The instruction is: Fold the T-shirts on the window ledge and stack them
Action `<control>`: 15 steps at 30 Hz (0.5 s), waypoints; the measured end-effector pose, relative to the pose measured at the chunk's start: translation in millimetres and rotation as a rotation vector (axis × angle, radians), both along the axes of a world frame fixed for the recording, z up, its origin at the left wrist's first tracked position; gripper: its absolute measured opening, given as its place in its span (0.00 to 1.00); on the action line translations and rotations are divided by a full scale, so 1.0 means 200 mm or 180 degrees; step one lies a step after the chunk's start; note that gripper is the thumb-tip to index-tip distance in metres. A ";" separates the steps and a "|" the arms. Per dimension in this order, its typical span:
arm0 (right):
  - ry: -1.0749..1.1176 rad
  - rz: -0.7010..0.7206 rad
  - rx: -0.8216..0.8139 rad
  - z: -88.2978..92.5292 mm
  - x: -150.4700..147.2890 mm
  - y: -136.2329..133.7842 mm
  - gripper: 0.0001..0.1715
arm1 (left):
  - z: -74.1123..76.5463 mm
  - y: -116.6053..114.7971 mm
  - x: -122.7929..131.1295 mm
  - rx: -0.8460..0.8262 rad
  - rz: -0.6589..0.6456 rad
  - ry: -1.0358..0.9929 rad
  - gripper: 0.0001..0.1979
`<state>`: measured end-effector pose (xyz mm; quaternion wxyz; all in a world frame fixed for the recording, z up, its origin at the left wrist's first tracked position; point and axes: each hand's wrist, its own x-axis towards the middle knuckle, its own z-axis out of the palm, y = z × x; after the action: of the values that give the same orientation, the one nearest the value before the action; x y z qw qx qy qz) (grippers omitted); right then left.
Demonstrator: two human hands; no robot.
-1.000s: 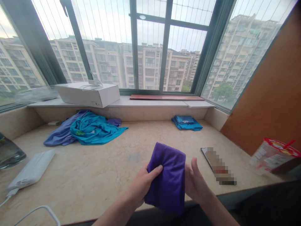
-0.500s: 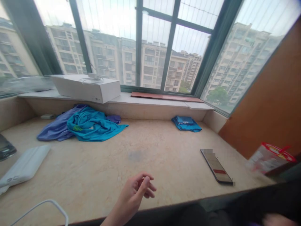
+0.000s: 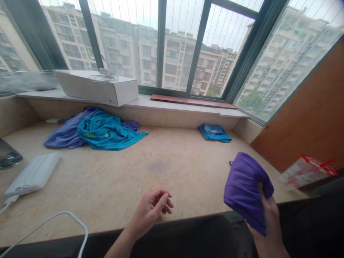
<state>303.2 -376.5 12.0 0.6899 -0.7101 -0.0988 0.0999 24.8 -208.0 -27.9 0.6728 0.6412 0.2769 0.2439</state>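
On the right, my right hand [image 3: 270, 211] is closed round a folded purple cloth [image 3: 245, 182], raised over the front edge of the stone ledge [image 3: 182, 179]. The cloth hides nearly all of a phone lying behind it. My left hand [image 3: 158, 202] hovers near the ledge's front edge, left of the cloth, its fingers loosely curled and partly apart with nothing in them. At the back right lies a folded blue cloth [image 3: 214, 133]. Crumpled at the back left are a turquoise cloth [image 3: 113, 132] and a violet-blue cloth [image 3: 64, 132] partly under it.
A white power bank [image 3: 33, 173] lies at the left with a white cable [image 3: 67, 214] looping over the front edge. A white box [image 3: 94, 87] rests on the windowsill near a reddish strip [image 3: 193, 101]. A clear plastic container with red lid [image 3: 306, 172] stands far right.
My right hand has come up from the lower right with the folded purple cloth, covering the phone. My left hand has moved slightly, its thumb closer to the fingers. The view has tilted down.
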 end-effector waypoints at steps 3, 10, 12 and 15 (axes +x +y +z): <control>0.0475 -0.0132 -0.0138 -0.03 -0.04 0.00 0.38 | 0.00 0.00 -0.01 0.0011 -0.0035 -0.0017 0.20; 0.0682 0.0489 -0.0005 -0.18 -0.08 0.09 0.33 | 0.00 0.00 -0.02 0.0007 0.0193 -0.0009 0.22; 0.0581 0.0636 0.0140 -0.19 -0.02 0.15 0.29 | -0.01 0.00 -0.02 0.0032 0.0212 0.0007 0.23; 0.0614 0.0776 0.0422 -0.15 0.16 0.33 0.22 | -0.03 0.00 -0.02 0.0082 0.0270 0.0049 0.24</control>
<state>335.2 -311.1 -17.7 0.7243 -0.6329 -0.1239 0.2439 20.5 -208.9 -33.6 0.6514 0.6393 0.3059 0.2709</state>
